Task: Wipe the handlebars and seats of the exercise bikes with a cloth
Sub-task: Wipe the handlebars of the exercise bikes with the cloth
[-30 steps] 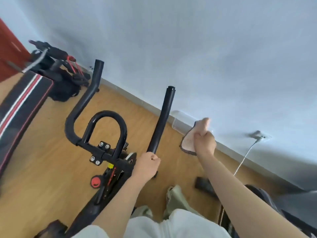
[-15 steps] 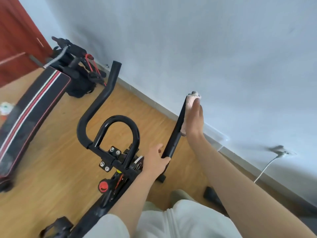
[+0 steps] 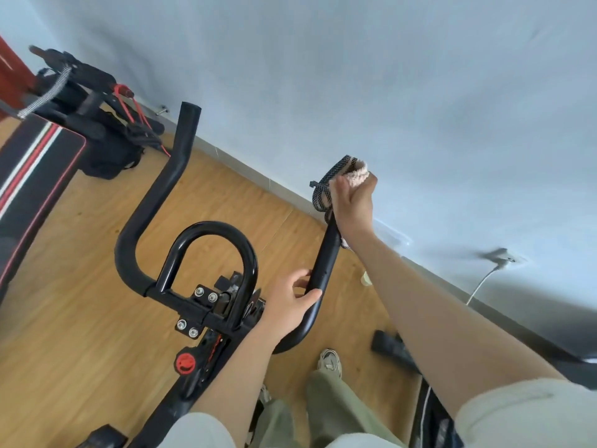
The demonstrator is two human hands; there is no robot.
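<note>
1. A wooden floor (image 3: 80, 318) meets a pale blue-grey wall (image 3: 387, 76); a black bench with red and white stripes (image 3: 29, 176) stands at the left.
2. The black handlebars (image 3: 181, 163) of the exercise bike fill the middle, with a red knob (image 3: 185, 362) below the clamp.
3. The right hand (image 3: 353, 202) has its fingers clamped around the cloth (image 3: 339, 171), wrapped over the top end of the right-side bar.
4. The left hand (image 3: 287, 305) grips the same bar lower down, near its bend, fingers curled around it.
</note>
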